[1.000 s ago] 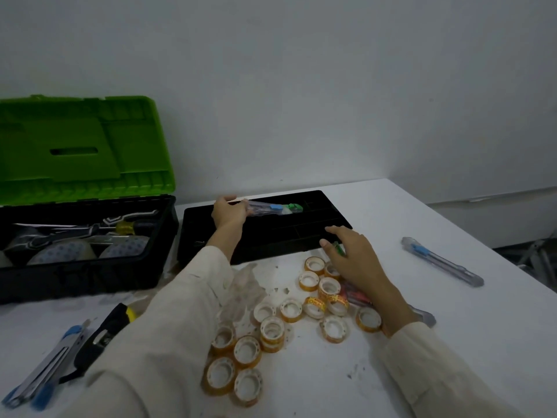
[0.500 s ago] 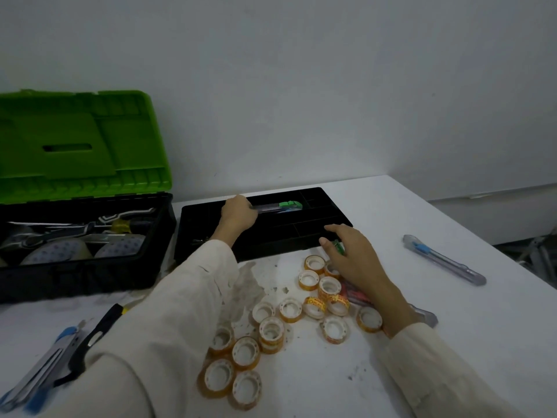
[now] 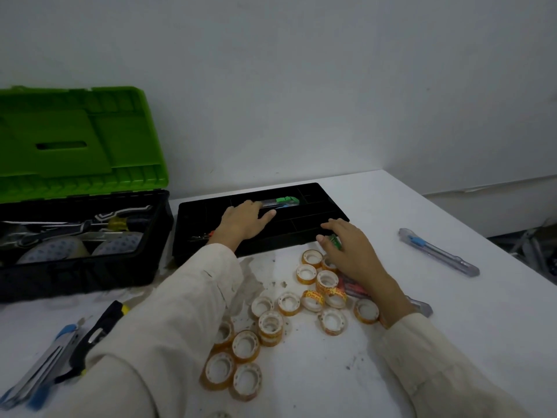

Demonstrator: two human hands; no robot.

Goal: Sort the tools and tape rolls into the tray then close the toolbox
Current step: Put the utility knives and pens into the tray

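Note:
The black tray [image 3: 301,239] lies on the white table beside the open toolbox [image 3: 84,267] with its green lid [image 3: 75,140] raised. A green-tipped cutter [image 3: 286,201] lies in the tray's back compartment. My left hand [image 3: 244,221] is flat over the tray with fingers spread, its fingertips at the cutter's near end. My right hand [image 3: 352,254] rests palm down in front of the tray, on top of a small green-ended tool [image 3: 334,240] and a red tool [image 3: 352,289]. Several small tape rolls [image 3: 271,322] are scattered on the table between my arms.
A blue-and-clear cutter [image 3: 437,251] lies at the right near the table edge. Blue cutters [image 3: 45,366] and a black-and-yellow one [image 3: 99,330] lie at the front left, partly under my sleeve. The toolbox holds a screwdriver and large tape rolls. A wall stands behind.
My left hand carried the green-tipped cutter down into the tray's back compartment and spread its fingers. My right hand stayed where it was.

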